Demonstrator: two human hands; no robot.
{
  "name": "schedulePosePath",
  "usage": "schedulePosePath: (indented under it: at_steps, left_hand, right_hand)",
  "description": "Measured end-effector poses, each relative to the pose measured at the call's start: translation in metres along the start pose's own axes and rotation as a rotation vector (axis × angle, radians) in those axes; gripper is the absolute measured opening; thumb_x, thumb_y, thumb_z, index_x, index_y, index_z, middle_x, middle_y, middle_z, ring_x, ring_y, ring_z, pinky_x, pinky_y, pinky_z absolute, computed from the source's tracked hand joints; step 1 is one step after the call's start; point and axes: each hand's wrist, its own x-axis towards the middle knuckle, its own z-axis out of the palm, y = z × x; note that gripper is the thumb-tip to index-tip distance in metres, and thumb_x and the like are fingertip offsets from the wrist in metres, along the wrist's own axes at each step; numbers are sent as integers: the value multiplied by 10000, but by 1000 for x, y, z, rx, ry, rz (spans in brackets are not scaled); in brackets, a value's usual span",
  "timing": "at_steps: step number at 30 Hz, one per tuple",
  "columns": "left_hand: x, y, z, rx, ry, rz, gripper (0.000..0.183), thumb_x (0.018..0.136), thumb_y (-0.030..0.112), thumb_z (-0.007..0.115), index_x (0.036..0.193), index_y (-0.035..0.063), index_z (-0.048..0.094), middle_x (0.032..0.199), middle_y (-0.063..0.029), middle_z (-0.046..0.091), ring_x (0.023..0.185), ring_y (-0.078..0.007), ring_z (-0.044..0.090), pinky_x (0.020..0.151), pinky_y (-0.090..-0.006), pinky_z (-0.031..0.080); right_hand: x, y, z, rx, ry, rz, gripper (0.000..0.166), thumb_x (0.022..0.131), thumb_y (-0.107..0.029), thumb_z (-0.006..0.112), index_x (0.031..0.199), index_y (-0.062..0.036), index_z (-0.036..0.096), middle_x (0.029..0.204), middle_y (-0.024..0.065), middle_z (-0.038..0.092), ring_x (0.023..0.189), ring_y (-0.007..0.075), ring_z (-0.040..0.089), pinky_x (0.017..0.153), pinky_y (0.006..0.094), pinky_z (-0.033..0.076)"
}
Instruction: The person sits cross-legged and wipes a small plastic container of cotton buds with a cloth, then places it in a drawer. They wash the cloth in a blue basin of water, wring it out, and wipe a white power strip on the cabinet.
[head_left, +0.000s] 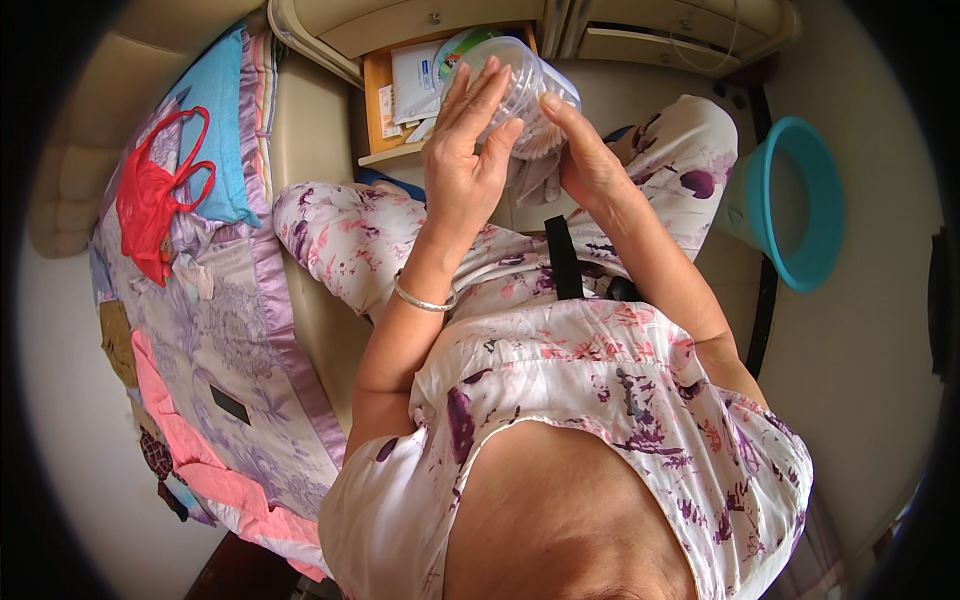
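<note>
A clear round plastic container (529, 82) full of cotton swabs (536, 139) is tilted in front of my knees. My right hand (592, 161) grips its right side, the thumb on top and the other fingers mostly hidden. Across the container's left side lies my left hand (469, 142), its fingers stretched out and its thumb apart; a silver bangle (425, 294) circles that wrist. A greyish-pink cloth (541, 180) hangs beneath the container, and I cannot tell what supports it.
Behind the container, an open drawer (390, 159) holds a white packet (415, 82) and small boxes. A turquoise basin (806, 202) stands at right. On the patterned bed cover (247, 337) lie a red garment (150, 202), blue fabric (217, 135) and a dark flat object (229, 405).
</note>
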Motion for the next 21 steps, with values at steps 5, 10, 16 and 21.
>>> schedulePosePath:
  at_steps: [5,10,16,21]
  left_hand:
    - [0,-1,1,16,-20,30,414,817,105,623,1221,58,545,1269,-112,526,1244,-344,410,1005,-398,365]
    - [-6,-3,3,20,-15,13,411,820,113,621,1219,53,545,1268,-124,525,1243,-344,412,1008,-396,361]
    - [-3,-4,1,-16,-5,-12,404,825,135,620,1213,48,550,1265,-124,527,1248,-340,407,1017,-398,349]
    - [0,-1,3,47,-27,38,406,827,154,621,1214,52,552,1269,-120,524,1254,-350,396,1022,-402,343]
  right_hand:
    - [1,0,-3,-14,24,-3,603,768,-424,650,1183,-14,496,1083,81,567,978,166,532,838,306,426]
    - [2,1,-7,-36,28,33,568,772,-407,650,1156,-13,509,1041,72,580,908,154,553,761,291,453]
    - [1,-11,-4,-34,-33,26,548,785,-401,656,1146,-10,524,1036,75,592,924,143,556,782,287,454]
    - [5,-13,-7,-32,-49,20,507,782,-378,672,1113,-15,547,1015,71,603,914,136,561,775,282,456]
